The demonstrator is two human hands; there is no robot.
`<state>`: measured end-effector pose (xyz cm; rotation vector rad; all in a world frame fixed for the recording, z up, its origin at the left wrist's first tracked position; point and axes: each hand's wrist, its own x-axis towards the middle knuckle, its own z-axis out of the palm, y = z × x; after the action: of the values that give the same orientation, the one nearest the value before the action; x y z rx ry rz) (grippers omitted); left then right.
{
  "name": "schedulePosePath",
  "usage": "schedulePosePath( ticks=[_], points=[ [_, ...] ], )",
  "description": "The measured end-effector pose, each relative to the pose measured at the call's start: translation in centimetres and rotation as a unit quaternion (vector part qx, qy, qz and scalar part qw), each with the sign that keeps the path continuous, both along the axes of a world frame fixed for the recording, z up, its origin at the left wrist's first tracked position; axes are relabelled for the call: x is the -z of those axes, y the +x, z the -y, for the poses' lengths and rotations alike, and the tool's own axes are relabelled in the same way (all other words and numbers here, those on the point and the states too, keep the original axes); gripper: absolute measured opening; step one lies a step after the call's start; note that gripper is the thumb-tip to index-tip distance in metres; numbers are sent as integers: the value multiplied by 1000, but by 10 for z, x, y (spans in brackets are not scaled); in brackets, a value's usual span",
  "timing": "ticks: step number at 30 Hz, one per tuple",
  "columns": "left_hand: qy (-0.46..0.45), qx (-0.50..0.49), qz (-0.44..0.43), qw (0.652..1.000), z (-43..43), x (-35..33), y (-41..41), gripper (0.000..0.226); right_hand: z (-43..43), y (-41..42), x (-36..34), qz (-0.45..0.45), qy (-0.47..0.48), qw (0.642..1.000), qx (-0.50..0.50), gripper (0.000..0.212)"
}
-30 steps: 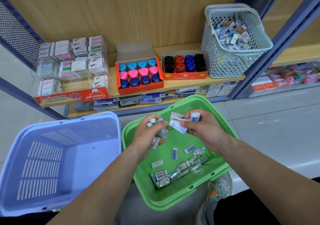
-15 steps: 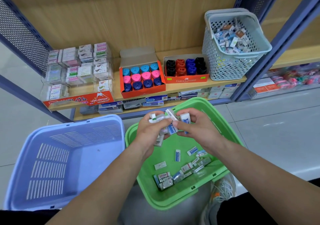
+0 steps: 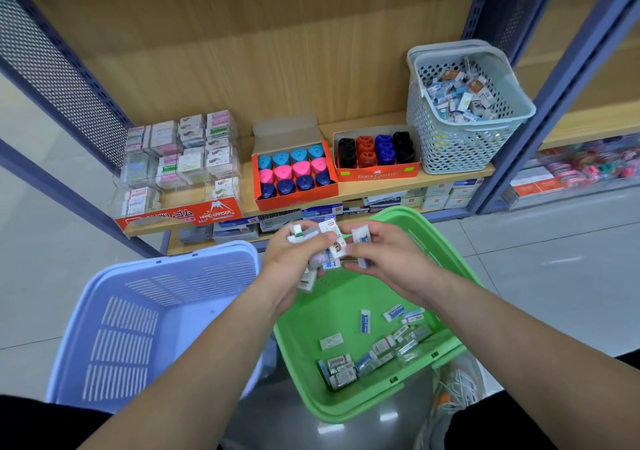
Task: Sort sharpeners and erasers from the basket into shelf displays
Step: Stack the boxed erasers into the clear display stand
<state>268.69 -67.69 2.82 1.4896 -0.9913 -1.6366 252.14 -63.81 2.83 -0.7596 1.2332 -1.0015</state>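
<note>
Gathering seems in hand: the left hand (image 3: 294,257) grips several erasers (image 3: 328,229), the right hand (image 3: 386,259) pinches one beside them, above the basket (image 3: 408,212); next they need carrying to the display (image 3: 180,162) beyond the fingertips.

A single view comes from a wide-angle camera worn on the person's head, facing forward and tilted down. It sits close above the left hand (image 3: 292,259) and right hand (image 3: 391,262), which meet at frame centre clutching small wrapped erasers (image 3: 327,229). The green plastic basket (image 3: 329,304) fills the lower middle. The wooden shelf board (image 3: 433,181) crosses the middle of the frame, farther off.
</note>
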Motion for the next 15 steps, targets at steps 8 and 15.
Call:
schedulePosePath(
  ticks=[8,15],
  points=[
    [-77,-3,82,994,-11,-67,62,29,12,50,-46,-40,-65,997,-33,10],
    [-125,-51,111,985,-14,-107,137,31,46,108,-71,-91,-97,991,-25,13]
  ],
)
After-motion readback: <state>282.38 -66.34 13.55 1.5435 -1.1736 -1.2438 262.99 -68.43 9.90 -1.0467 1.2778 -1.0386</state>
